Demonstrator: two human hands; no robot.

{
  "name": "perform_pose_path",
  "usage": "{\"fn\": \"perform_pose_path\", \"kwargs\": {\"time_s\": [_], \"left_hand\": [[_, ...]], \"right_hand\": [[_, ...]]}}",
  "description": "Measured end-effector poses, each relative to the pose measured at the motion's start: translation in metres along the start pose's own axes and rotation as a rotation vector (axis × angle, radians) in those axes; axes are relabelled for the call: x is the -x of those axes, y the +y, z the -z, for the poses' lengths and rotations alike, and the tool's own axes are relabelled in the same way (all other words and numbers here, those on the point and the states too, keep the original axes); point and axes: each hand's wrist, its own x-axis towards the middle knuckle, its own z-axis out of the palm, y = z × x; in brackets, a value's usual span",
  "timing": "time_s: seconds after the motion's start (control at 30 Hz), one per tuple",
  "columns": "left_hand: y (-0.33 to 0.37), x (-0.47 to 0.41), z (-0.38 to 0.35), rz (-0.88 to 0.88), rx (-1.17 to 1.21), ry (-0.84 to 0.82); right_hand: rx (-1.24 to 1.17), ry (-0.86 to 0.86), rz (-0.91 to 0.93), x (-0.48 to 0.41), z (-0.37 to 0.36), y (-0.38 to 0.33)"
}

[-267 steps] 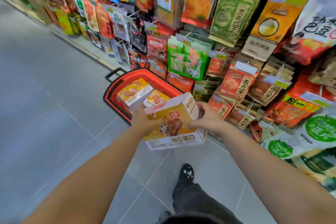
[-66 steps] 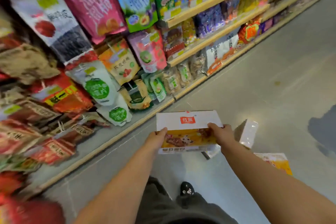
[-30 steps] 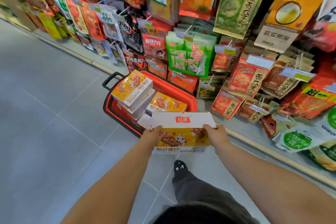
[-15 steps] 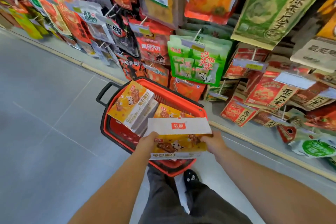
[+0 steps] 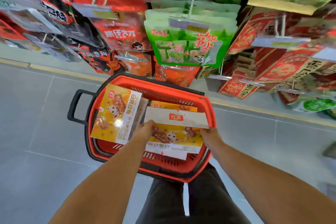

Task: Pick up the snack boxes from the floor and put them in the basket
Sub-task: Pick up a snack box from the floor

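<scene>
Grey floor tiles (image 5: 36, 132) run along a snack aisle hung with packets on pegs. At the middle of the view, the left hand (image 5: 145, 130) clasps the left end of a yellow-and-white snack box (image 5: 174, 139) and the right hand (image 5: 209, 133) clasps its right end, so the box spans the gap between the two grips, held level across. Its white panel with a red logo faces 12 o'clock and its printed yellow face is turned up toward the camera. The box hangs inside the rim of the red basket (image 5: 211, 112), over the basket's 4 o'clock part; whether it already rests on anything beneath cannot be told. At 9 o'clock of the held box, just beside the left hand, a second box (image 5: 116, 112) lies tilted, its far corner rising above the rim. At 12 o'clock a third box (image 5: 172, 104) shows only a yellow strip behind the white panel. The basket's black handle (image 5: 72, 105) sticks out at 9 o'clock. Dark trousers (image 5: 181, 205) fill the 6 o'clock edge, and green packets (image 5: 187, 42) hang at 12 o'clock beyond the basket, with red ones on both sides.
</scene>
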Motion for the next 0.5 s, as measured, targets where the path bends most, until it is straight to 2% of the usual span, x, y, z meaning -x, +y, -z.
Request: {"fn": "perform_pose_path", "kwargs": {"time_s": [0.13,0.2,0.37,0.5], "left_hand": [[0.025,-0.02,-0.004,-0.011,0.007,0.034],[0.041,-0.029,-0.008,-0.031,0.09,0.047],[0.069,-0.014,-0.02,-0.067,0.189,0.083],[0.076,0.022,-0.031,-0.098,0.244,-0.005]], "right_hand": [[0.012,-0.108,-0.07,-0.032,-0.009,-0.018],[-0.02,-0.137,-0.074,-0.052,-0.012,-0.023],[-0.014,-0.219,0.002,-0.04,-0.004,-0.079],[-0.065,-0.302,-0.032,-0.027,0.015,-0.099]]}}
